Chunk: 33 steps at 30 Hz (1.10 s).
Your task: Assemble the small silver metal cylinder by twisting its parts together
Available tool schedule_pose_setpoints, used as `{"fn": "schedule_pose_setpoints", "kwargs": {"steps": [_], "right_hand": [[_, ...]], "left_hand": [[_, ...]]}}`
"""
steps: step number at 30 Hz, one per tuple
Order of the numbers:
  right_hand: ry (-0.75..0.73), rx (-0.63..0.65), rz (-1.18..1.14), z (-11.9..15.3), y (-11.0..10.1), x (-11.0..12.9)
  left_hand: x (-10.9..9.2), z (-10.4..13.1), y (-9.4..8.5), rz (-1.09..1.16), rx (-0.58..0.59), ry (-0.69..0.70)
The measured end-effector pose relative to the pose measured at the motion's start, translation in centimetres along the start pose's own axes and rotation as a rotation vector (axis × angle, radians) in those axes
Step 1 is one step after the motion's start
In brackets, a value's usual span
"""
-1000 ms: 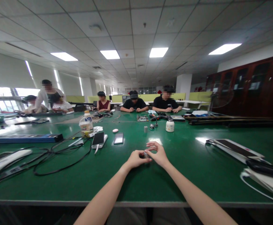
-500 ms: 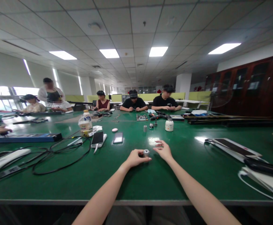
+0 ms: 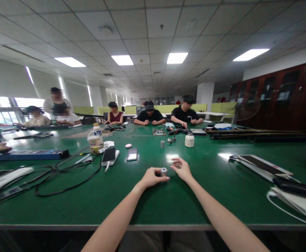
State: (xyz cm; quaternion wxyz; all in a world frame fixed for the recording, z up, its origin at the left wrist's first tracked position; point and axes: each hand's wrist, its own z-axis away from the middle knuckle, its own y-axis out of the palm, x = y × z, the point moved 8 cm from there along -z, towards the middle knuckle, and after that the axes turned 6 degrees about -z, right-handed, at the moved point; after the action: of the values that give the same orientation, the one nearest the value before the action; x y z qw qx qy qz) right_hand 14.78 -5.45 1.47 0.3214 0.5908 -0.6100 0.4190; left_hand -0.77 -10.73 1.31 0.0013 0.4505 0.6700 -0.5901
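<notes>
My left hand (image 3: 153, 177) is closed around a small silver metal cylinder (image 3: 163, 170) with a dark opening in its top, upright at the green table. The thumb runs along its near side and the fingers lie behind it. Just to the right, my right hand (image 3: 181, 168) is raised with bent fingers apart, holding nothing and not touching the cylinder. Farther back stands another small grey metal cylinder (image 3: 162, 144). Beside that are small dark metal parts (image 3: 170, 140), too small to name.
A white jar (image 3: 189, 140) stands ahead right. Leftward lie a phone (image 3: 109, 155) on a white power bank, a pink oval item (image 3: 128, 146), black cables (image 3: 69, 189) and a blue bar (image 3: 32, 154). A tablet-like device (image 3: 265, 165) lies right. Co-workers (image 3: 149, 113) sit across the table.
My right hand has shifted very slightly left, toward the cylinder. My left hand keeps its hold. Across the table, a co-worker in black has reached a hand down toward the table.
</notes>
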Motion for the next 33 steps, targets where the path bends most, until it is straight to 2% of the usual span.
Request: {"fn": "schedule_pose_setpoints", "kwargs": {"steps": [6, 10, 21, 29, 33], "right_hand": [[-0.173, 0.101, -0.099, 1.0, 2.9, 3.7], [-0.233, 0.147, -0.123, 1.8, 3.7, 5.1], [-0.275, 0.18, -0.102, 2.6, 4.4, 6.0], [-0.28, 0.118, -0.127, 2.8, 3.8, 7.1], [-0.256, 0.101, -0.128, 2.9, 4.0, 6.9]], "left_hand": [[-0.3, 0.0, 0.0, -0.013, 0.026, -0.019], [0.0, 0.0, 0.1, -0.018, 0.031, -0.025], [0.3, -0.1, 0.2, -0.009, 0.016, -0.016], [0.4, -0.2, 0.4, 0.003, 0.029, -0.017], [0.7, -0.2, 0.4, 0.0, 0.022, -0.023]]}}
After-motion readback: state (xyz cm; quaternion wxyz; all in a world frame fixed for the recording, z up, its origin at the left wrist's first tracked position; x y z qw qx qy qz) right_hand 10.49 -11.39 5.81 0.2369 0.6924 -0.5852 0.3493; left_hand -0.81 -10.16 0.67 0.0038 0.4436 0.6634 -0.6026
